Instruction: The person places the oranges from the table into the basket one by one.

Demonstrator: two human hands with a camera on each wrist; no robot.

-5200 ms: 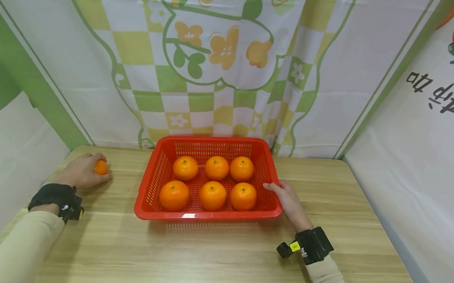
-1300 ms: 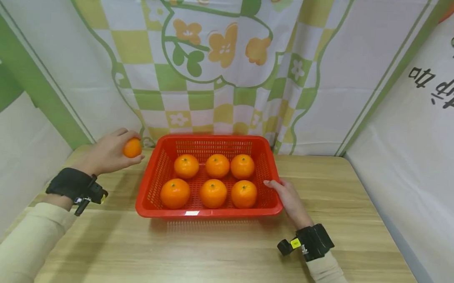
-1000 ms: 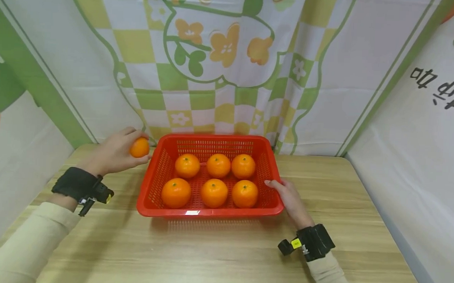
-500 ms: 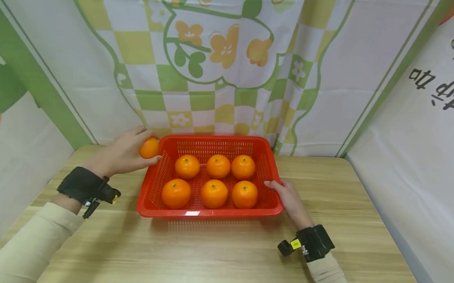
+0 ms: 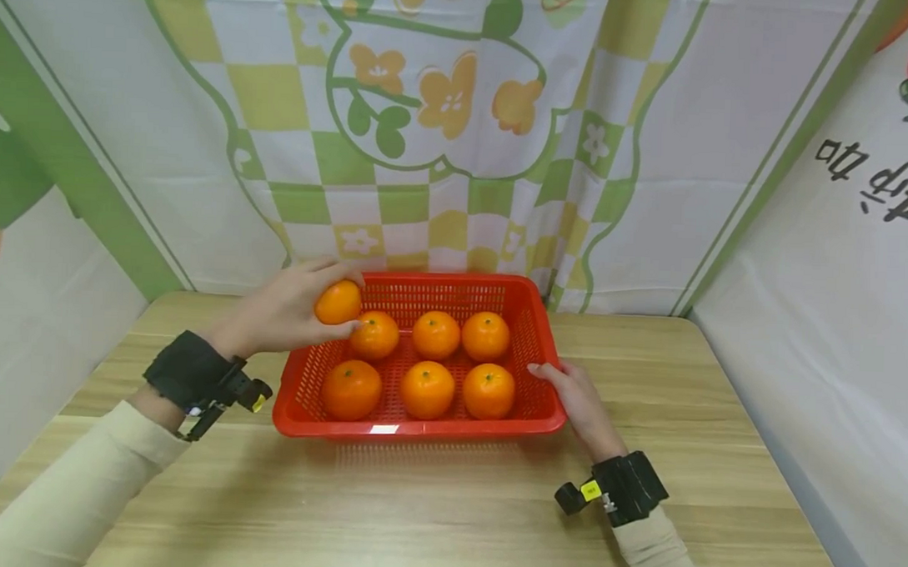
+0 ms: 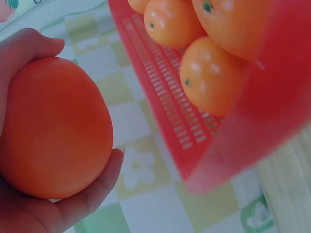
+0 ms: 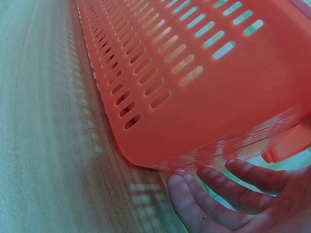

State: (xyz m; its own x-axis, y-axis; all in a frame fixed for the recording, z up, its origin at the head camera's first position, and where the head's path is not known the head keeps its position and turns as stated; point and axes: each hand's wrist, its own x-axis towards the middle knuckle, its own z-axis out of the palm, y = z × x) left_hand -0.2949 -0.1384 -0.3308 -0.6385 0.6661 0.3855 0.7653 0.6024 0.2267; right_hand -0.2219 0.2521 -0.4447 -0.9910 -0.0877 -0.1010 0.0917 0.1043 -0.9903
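Note:
My left hand (image 5: pixel 291 309) grips an orange (image 5: pixel 338 303) from the side, thumb and fingers curled round it. It hovers over the left end of the red plastic basket (image 5: pixel 449 431), overlapping an orange inside it in the head view. Up close in the left wrist view, the held orange (image 6: pixel 53 128) fills the palm. At the basket's right end, my right hand (image 5: pixel 581 405) holds the rim, with the thumb over the edge. Its fingers (image 7: pixel 243 187) sit against the outside of the slotted wall in the right wrist view. Several oranges (image 5: pixel 427 390) lie in two rows in the basket.
The basket stands on a wood-grain table (image 5: pixel 431 516), near its back edge. A checked, flower-printed curtain (image 5: pixel 404 207) hangs right behind. White printed cloth (image 5: pixel 835 330) closes off the right side, and similar cloth (image 5: pixel 55 303) the left. Each wrist wears a black camera strap.
My left hand has lifted the orange off the table's left side and carried it rightward, past the basket's left rim and over the inside. The right hand stays on the rim.

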